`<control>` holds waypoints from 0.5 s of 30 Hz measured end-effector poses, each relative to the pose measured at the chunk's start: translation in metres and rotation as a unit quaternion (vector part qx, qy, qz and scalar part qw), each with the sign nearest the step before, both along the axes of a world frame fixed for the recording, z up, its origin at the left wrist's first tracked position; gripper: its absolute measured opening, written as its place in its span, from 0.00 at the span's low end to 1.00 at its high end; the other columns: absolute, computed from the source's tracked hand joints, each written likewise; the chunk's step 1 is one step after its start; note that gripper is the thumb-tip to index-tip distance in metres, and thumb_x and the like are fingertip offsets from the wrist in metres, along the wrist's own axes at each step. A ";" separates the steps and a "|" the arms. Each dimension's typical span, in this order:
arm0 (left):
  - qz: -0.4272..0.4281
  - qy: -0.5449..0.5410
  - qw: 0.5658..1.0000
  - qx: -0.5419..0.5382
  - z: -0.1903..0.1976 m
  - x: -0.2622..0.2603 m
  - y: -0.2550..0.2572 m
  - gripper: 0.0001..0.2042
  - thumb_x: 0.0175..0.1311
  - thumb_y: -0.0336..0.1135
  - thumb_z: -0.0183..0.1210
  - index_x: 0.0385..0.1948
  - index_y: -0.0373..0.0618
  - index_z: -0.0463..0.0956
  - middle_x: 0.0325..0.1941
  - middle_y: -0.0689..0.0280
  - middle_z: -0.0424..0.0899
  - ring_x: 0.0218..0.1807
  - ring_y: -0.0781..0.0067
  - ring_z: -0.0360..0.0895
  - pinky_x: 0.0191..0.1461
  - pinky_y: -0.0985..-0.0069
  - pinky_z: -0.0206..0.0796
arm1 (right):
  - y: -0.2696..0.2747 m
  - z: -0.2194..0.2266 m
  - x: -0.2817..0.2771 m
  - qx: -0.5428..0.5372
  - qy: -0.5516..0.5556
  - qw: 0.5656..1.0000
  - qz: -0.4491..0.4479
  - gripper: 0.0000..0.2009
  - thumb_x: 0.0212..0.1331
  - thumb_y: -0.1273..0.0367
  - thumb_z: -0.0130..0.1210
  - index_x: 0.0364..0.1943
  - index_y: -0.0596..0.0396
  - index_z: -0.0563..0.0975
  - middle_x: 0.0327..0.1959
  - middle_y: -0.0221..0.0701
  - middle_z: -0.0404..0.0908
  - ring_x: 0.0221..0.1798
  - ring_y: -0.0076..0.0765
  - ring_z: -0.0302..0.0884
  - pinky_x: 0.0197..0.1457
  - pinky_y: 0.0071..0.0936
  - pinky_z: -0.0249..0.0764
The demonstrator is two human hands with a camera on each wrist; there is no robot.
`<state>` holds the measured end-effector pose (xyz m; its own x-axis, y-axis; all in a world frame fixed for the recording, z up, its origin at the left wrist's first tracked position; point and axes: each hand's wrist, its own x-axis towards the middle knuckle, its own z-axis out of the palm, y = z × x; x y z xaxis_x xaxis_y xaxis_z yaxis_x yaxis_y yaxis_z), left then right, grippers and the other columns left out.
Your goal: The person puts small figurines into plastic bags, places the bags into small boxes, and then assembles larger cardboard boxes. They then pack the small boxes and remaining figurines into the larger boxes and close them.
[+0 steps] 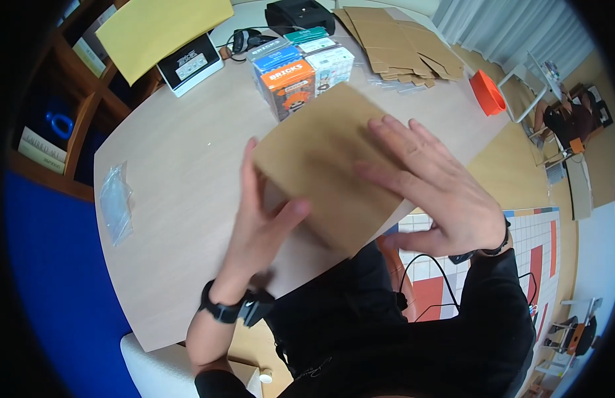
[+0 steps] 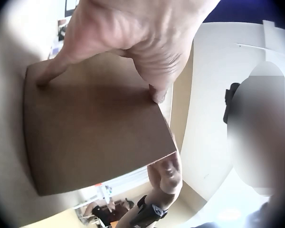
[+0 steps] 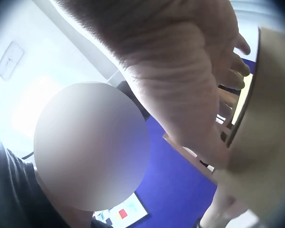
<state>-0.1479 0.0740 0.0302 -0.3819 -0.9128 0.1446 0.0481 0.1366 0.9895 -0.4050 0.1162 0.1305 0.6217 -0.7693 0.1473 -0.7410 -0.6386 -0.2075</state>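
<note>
A brown cardboard box [image 1: 327, 172] is held tilted above the near edge of the table. My left hand [image 1: 257, 222] grips its left side, the thumb on the near edge and the fingers on the far one. Seen from the left wrist, that hand [image 2: 133, 38] spans one plain face of the box [image 2: 95, 133]. Over the right part of the top lies my right hand [image 1: 440, 182], its fingers spread and straight. In the right wrist view, the fingers of the right hand [image 3: 194, 90] reach past the box's edge [image 3: 263, 142].
Bricks toy boxes [image 1: 291, 76] stand just behind the box on the table [image 1: 181, 172]. Flattened cardboard [image 1: 397, 43] lies at the back right, near an orange-red bowl [image 1: 486, 93]. A clear plastic bag [image 1: 115, 202] lies at the left edge. A black device [image 1: 299, 16] stands at the back.
</note>
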 end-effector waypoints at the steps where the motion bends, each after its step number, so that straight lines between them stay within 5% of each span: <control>1: -0.028 0.008 0.999 -0.019 0.000 -0.020 -0.008 0.46 0.66 0.44 0.61 0.74 0.43 0.32 0.76 0.53 0.50 0.76 0.59 0.47 0.73 0.63 0.51 | 0.002 -0.003 -0.002 -0.005 -0.007 1.000 -0.019 0.42 0.40 0.62 0.69 0.66 0.50 0.66 0.72 0.50 0.55 0.75 0.58 0.51 0.74 0.53 0.49; 5: -0.100 -0.001 0.994 -0.051 -0.022 -0.082 -0.038 0.43 0.69 0.46 0.57 0.74 0.42 0.35 0.77 0.49 0.48 0.76 0.60 0.49 0.71 0.64 0.55 | -0.002 -0.022 -0.011 -0.059 0.001 0.990 -0.129 0.37 0.49 0.61 0.65 0.67 0.47 0.65 0.71 0.49 0.57 0.73 0.59 0.54 0.74 0.55 0.51; 8: -0.128 0.025 0.991 0.015 -0.022 -0.093 -0.040 0.34 0.73 0.39 0.51 0.74 0.46 0.40 0.77 0.53 0.47 0.79 0.59 0.41 0.78 0.63 0.39 | -0.013 -0.037 -0.044 -0.121 0.058 0.964 -0.230 0.32 0.58 0.61 0.57 0.68 0.48 0.63 0.70 0.47 0.61 0.72 0.59 0.56 0.73 0.57 0.51; 15: -0.201 -0.076 0.970 0.112 -0.039 -0.044 -0.050 0.25 0.74 0.40 0.49 0.69 0.44 0.58 0.62 0.53 0.73 0.67 0.65 0.67 0.71 0.70 0.58 | -0.045 -0.057 -0.105 -0.174 0.107 0.901 -0.382 0.28 0.64 0.60 0.50 0.68 0.49 0.62 0.70 0.47 0.61 0.72 0.58 0.56 0.71 0.59 0.52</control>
